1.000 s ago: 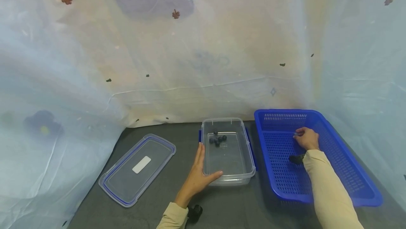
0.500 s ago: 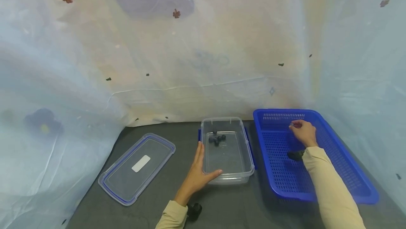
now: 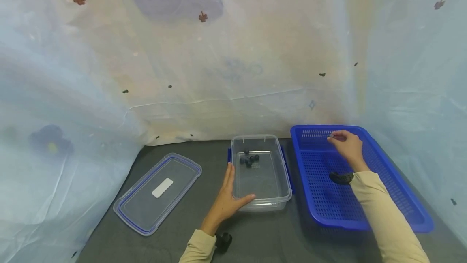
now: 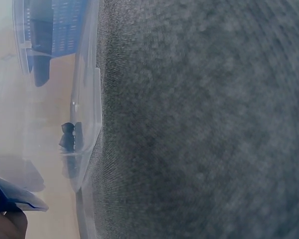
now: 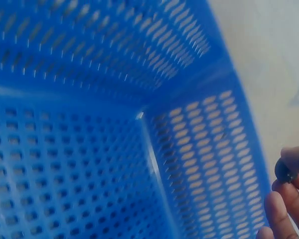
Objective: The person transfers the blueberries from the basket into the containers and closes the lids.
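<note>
The right hand (image 3: 348,146) has risen from the floor of the blue basket (image 3: 397,210) to its far rim at twelve o'clock, pinching a small dark berry (image 5: 284,172) between thumb and fingertips, so the berry seems ready to travel. The left hand (image 3: 227,201) stays flat and relaxed against the clear container (image 3: 260,172), which sits at nine o'clock of the basket and holds several berries (image 3: 249,159). The container's lid (image 3: 158,192) lies on the bench (image 3: 262,238) farther towards nine o'clock. Only the basket's wall stands between.

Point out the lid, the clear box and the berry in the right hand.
lid (image 3: 162,187), head view, white label at its middle
clear box (image 3: 266,204), head view, near rim
berry (image 5: 284,172), right wrist view, dark side between fingertips
</note>
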The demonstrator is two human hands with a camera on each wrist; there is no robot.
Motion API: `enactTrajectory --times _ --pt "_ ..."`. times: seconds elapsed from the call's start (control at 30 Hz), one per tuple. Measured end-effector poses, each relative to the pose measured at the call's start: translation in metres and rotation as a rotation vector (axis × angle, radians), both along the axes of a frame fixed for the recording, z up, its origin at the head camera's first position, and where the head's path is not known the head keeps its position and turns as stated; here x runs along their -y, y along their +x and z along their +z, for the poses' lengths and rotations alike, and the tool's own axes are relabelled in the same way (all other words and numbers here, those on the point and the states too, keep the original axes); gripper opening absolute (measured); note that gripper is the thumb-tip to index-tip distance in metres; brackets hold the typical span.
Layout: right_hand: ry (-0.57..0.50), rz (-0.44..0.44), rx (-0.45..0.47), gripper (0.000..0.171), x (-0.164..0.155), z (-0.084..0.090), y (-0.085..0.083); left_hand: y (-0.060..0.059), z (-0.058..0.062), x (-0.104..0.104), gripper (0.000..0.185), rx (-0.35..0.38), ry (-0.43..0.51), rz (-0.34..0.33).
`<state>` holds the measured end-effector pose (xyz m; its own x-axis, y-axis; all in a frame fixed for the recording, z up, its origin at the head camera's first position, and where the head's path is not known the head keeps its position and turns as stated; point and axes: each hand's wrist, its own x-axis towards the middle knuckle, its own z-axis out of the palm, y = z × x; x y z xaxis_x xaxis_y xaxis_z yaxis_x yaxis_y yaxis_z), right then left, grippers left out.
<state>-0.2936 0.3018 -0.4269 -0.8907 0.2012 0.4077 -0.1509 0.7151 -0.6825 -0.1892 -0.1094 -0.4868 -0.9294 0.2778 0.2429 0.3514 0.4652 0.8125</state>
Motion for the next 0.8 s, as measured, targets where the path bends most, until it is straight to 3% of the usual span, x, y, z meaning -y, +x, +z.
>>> enactTrajectory --times 0.4,0.8 --pt "-0.156 0.045 0.099 0.048 0.021 0.025 0.023 -0.001 -0.002 -0.001 0.113 -0.003 0.009 0.004" --pt "-0.187 0.181 0.067 0.042 0.067 0.045 0.035 -0.003 -0.003 -0.001 0.113 -0.030 0.017 -0.002"
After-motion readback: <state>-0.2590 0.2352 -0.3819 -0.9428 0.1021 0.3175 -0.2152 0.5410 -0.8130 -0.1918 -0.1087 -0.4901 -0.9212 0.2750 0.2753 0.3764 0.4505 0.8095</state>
